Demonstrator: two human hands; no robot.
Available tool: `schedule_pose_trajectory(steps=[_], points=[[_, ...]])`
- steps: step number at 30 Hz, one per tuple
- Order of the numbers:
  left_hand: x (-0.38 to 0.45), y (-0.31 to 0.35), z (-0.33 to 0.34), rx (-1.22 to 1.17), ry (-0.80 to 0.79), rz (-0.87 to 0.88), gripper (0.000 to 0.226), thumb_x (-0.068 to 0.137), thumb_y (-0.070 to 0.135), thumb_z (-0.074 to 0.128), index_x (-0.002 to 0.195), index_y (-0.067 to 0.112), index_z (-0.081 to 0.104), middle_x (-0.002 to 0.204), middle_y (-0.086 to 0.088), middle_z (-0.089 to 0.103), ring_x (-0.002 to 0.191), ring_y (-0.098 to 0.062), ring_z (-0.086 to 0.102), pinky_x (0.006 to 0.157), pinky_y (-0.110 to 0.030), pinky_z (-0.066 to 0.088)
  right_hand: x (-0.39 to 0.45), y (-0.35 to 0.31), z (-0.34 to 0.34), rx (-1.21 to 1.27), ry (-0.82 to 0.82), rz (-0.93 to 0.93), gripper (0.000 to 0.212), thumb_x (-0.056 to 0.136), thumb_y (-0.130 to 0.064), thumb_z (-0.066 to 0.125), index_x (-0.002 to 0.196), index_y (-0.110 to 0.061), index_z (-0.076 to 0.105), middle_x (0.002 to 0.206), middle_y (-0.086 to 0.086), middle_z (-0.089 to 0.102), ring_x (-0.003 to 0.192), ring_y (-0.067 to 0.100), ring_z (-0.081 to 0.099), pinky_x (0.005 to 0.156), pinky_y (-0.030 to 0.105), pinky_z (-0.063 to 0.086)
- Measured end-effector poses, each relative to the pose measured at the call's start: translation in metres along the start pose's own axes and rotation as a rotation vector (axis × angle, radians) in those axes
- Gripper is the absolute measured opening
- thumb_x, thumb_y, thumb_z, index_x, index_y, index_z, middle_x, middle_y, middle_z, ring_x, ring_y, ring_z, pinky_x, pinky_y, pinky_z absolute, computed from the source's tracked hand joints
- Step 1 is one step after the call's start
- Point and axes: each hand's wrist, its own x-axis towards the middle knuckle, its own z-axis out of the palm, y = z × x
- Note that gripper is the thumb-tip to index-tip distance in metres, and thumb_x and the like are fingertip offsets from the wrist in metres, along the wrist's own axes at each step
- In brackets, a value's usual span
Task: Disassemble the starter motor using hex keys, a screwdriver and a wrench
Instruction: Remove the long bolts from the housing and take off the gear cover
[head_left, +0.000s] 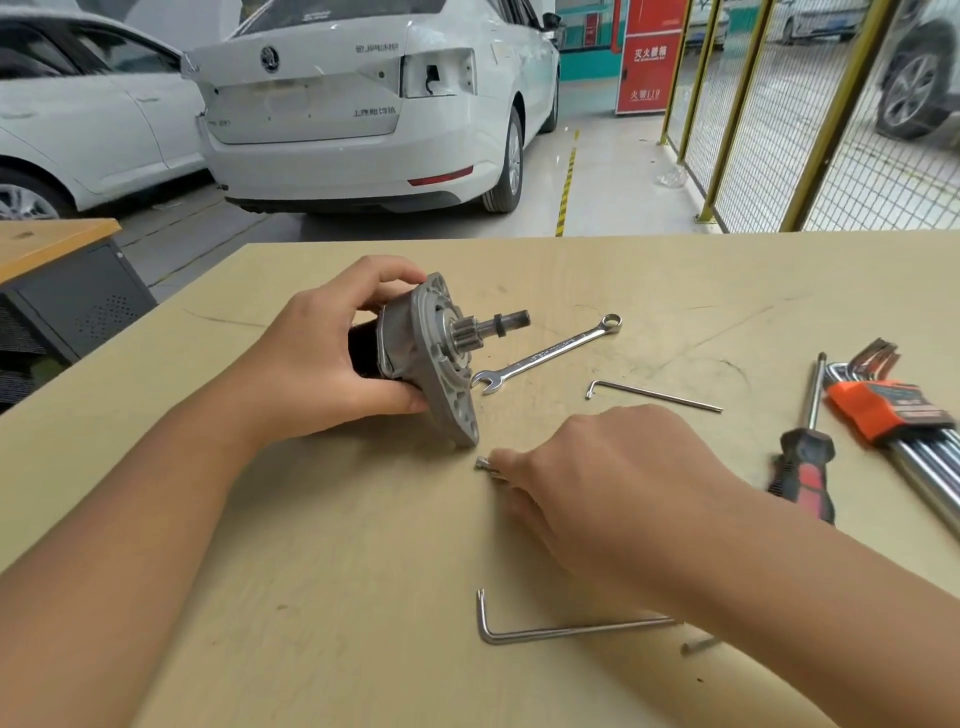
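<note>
**On the bench: starter motor gripped, a small bolt pinched**

On the pale wooden table, the left hand is curled round the dark body of the starter motor, thumb below and fingers over the top, holding it on its side with the lower edge of its grey flange resting on the tabletop. The pinion gear and shaft point right, clear of the table.

Just below the flange, the right hand lies knuckles up with its fingertips pinching a small metal bolt against the surface — only the bolt's end shows beyond the fingers.

Outward from the hands: a combination wrench lies diagonally, its open end near the flange. Right of it sits a thin hex key. A larger hex key lies nearer the person, its long arm running under the right forearm. At the right edge are a screwdriver with a red-and-black handle and, beside it, a set of hex keys in an orange holder.

Beyond the table stands a white car, and a yellow-framed mesh fence to the right.
</note>
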Motion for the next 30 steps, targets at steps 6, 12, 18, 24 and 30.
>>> schedule_pose_trajectory(steps=[6,12,18,24,30], points=[[-0.002,-0.002,0.002,0.003,0.034,0.025,0.087,0.055,0.021,0.103,0.128,0.038,0.06,0.117,0.015,0.068,0.118,-0.006,0.06,0.09,-0.005,0.046,-0.027,0.031,-0.004,0.014,-0.143,0.06,0.043,0.106,-0.054,0.025,0.149,-0.054,0.027,0.071,-0.006,0.039,0.066,0.028,0.048,0.052,0.03,0.034],[-0.002,-0.001,0.001,-0.043,0.031,0.065,0.084,0.051,0.028,0.104,0.125,0.037,0.065,0.118,0.017,0.07,0.118,-0.006,0.063,0.092,-0.007,0.049,-0.033,0.043,-0.011,0.132,0.023,0.045,0.037,0.102,-0.056,0.035,0.125,-0.04,0.059,0.078,-0.008,0.062,0.077,0.017,0.061,0.063,0.032,0.049],[-0.005,0.001,-0.009,-0.201,-0.052,0.124,0.082,0.051,0.046,0.099,0.126,0.041,0.065,0.123,0.009,0.072,0.122,-0.014,0.067,0.105,-0.022,0.05,-0.05,0.067,-0.015,0.76,0.464,0.314,0.012,0.08,-0.036,0.065,0.075,-0.029,0.073,0.044,-0.01,0.041,0.041,0.007,0.038,0.041,0.014,0.028],[-0.009,0.015,-0.007,-0.159,-0.08,0.184,0.082,0.054,0.05,0.098,0.127,0.038,0.064,0.123,0.008,0.072,0.121,-0.014,0.069,0.1,-0.041,0.057,-0.043,0.05,-0.01,1.178,0.504,0.433,0.025,0.081,-0.031,0.056,0.087,-0.041,0.079,0.048,-0.003,0.034,0.042,0.011,0.03,0.038,0.02,0.02],[-0.01,0.026,0.002,-0.148,-0.164,0.182,0.108,0.056,0.03,0.097,0.148,0.045,0.042,0.13,0.007,0.064,0.118,-0.023,0.066,0.102,-0.032,0.053,-0.033,0.047,-0.02,1.033,0.623,0.363,0.009,0.082,-0.022,0.077,0.082,-0.03,0.078,0.058,-0.008,0.066,0.048,0.004,0.052,0.048,0.009,0.035]])
